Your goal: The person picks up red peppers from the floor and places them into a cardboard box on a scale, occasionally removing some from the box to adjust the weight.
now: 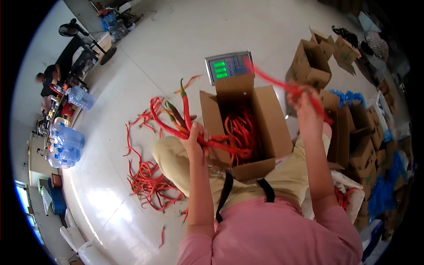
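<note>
My left hand (196, 138) is closed around several long red chili peppers (185, 106), one with its green stem pointing up. It is beside the left flap of an open cardboard box (271, 119). Inside that box lies a heap of red chili peppers (243, 132). Held up on the box's right side, my right hand (304, 101) grips a long red chili pepper (276, 81), which is smeared by motion. Behind the box, a digital scale display (227, 66) shows green lit digits.
Loose red chili peppers (152, 185) lie piled on the floor at left. Empty cardboard boxes (311, 64) stand at right, near blue plastic (388, 185). Large water bottles (66, 141) and a fan (68, 30) are along the left wall, where another person (51, 79) is.
</note>
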Demonstrator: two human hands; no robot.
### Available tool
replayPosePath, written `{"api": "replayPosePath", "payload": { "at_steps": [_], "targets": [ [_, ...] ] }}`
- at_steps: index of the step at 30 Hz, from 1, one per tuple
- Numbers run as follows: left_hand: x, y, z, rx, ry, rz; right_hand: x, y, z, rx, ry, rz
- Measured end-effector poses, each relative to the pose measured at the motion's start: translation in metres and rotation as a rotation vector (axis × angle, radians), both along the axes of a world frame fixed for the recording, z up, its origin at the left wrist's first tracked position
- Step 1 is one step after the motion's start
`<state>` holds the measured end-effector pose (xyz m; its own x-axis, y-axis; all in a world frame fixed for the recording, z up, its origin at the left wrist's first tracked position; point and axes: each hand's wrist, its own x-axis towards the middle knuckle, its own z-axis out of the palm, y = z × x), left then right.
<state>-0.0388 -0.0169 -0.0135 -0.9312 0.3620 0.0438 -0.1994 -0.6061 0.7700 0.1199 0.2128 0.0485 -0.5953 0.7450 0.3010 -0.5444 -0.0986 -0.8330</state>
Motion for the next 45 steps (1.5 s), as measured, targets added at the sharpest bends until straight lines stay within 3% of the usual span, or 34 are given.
{"api": "replayPosePath", "payload": {
  "at_steps": [3,4,9,12,15,18,19,22,24,28,29,32,33,34,36,40,45],
  "targets": [
    [-0.003,-0.008,0.011,0.086,0.001,-0.005,-0.001,-0.011,-0.027,0.195,-0.415,0.142],
    [-0.003,-0.012,0.015,0.105,-0.002,-0.012,-0.005,-0.015,-0.042,0.040,-0.376,0.233],
    [0.002,-0.027,0.036,0.114,0.032,0.016,-0.021,-0.011,-0.079,0.100,-0.495,0.373],
    [0.003,-0.032,0.046,0.122,0.044,0.068,-0.028,0.001,-0.098,0.574,-0.423,0.365],
    [0.004,-0.028,0.048,0.145,0.017,0.131,-0.015,0.016,-0.155,1.403,-0.831,0.180],
    [0.004,-0.022,0.047,0.216,0.003,0.103,-0.004,-0.013,-0.115,0.898,-0.925,0.354],
    [0.006,-0.019,0.048,0.241,-0.016,0.078,-0.008,-0.021,-0.115,0.766,-0.711,0.364],
    [0.008,-0.005,0.042,0.426,-0.040,-0.109,-0.008,-0.046,-0.083,0.332,-0.518,0.722],
    [0.010,0.006,0.036,0.594,-0.065,-0.278,-0.002,-0.060,-0.078,-0.039,-0.568,0.977],
    [0.015,0.013,0.030,0.568,-0.090,-0.290,0.010,-0.065,-0.080,-0.326,-0.301,1.237],
    [0.015,0.013,0.029,0.582,-0.091,-0.271,0.014,-0.072,-0.085,-0.321,-0.386,1.060],
    [0.002,0.004,0.027,0.693,-0.163,-0.182,0.031,-0.054,-0.077,-0.402,-0.439,1.009],
    [-0.001,-0.002,0.033,0.708,-0.187,-0.144,0.036,-0.053,-0.070,-0.389,-0.523,0.857],
    [0.001,-0.007,0.047,0.616,-0.243,0.007,0.040,-0.046,-0.076,-0.407,-0.505,0.811],
    [-0.006,-0.016,0.045,0.693,-0.197,0.047,0.042,-0.028,-0.092,-0.443,-0.471,0.721],
    [-0.012,-0.021,0.039,0.771,-0.126,0.009,0.032,-0.022,-0.106,-0.469,-0.580,0.461],
    [0.000,-0.016,0.042,0.749,-0.169,-0.012,-0.017,-0.011,-0.117,-0.513,-0.480,0.397]
  ]
}}
